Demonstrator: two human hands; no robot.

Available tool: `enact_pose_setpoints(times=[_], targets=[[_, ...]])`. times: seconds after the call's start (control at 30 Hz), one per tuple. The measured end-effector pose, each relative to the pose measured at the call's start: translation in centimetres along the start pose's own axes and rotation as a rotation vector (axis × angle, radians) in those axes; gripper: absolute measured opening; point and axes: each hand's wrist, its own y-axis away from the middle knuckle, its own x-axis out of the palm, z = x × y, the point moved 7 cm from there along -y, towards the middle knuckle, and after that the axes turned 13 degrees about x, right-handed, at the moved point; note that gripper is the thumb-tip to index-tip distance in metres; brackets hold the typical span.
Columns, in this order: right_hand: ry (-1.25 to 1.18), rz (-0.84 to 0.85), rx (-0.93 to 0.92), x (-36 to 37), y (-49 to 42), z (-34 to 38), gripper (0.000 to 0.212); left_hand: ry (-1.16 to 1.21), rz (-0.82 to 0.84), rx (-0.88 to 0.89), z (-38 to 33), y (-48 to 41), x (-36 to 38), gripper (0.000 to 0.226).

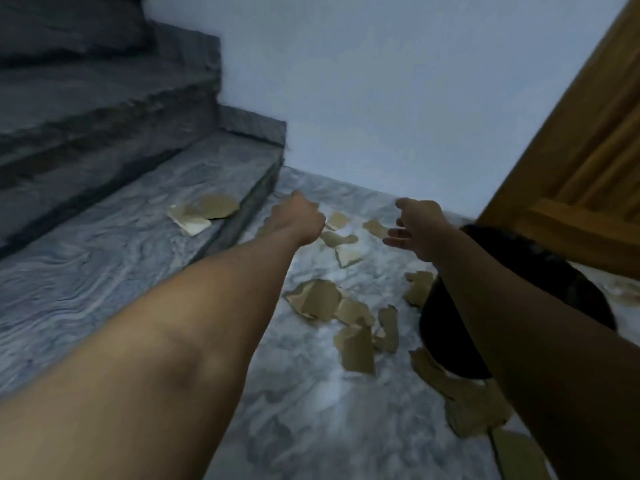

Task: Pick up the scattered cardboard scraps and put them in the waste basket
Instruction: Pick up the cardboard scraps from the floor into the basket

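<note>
Head view is looking down on a grey-white marble floor (311, 410) where torn brown cardboard scraps (318, 297) are lying scattered, none of them being held as far as can be seen. Both bare forearms are reaching forward over the mess. The left hand (298, 218) is hanging above the far scraps with its back to the camera and its fingers curling down out of sight, so I cannot tell whether it is holding anything. The right hand (414, 226) is hovering with fingers loosely spread and gripping nothing, just beside a small brown scrap (375, 227). Between the two hands, a few more small pieces (337, 239) are resting on the floor.

A round black waste basket (443, 334) is standing on the floor at the right, partly hidden behind the right forearm. Brown pieces are lying against its left side (420, 287) and near its front (464, 407). One larger pale-brown piece (207, 209) is sitting on the lowest grey marble stair step (121, 237) at the left, well apart from the basket. A brown wooden door (588, 150) is showing at the right edge, beside the pale wall (381, 81).
</note>
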Motion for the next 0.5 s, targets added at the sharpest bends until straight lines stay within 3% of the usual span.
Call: enact_pose_setpoints(times=[0.07, 0.17, 0.3, 0.4, 0.5], targets=[[0.036, 0.109, 0.006, 4.5, -1.3, -1.7, 0.030, -0.173, -0.036, -0.034, 4.3, 0.4, -1.0, 0.055], [0.155, 0.229, 0.003, 10.3, -3.2, -5.2, 0.040, -0.371, -0.075, -0.068, 9.6, 0.3, -2.8, 0.071], [0.265, 0.339, -0.015, 16.4, -5.0, -8.4, 0.018, -0.365, -0.078, -0.174, 16.1, 0.0, -4.4, 0.088], [0.562, 0.349, -0.315, 22.1, -5.8, -6.8, 0.033, -0.232, 0.034, -0.202, 20.5, 0.3, -4.2, 0.097], [0.977, 0.368, -0.670, 28.6, -4.3, -4.7, 0.033, -0.336, 0.090, -0.161, 22.9, 1.1, -5.0, 0.105]])
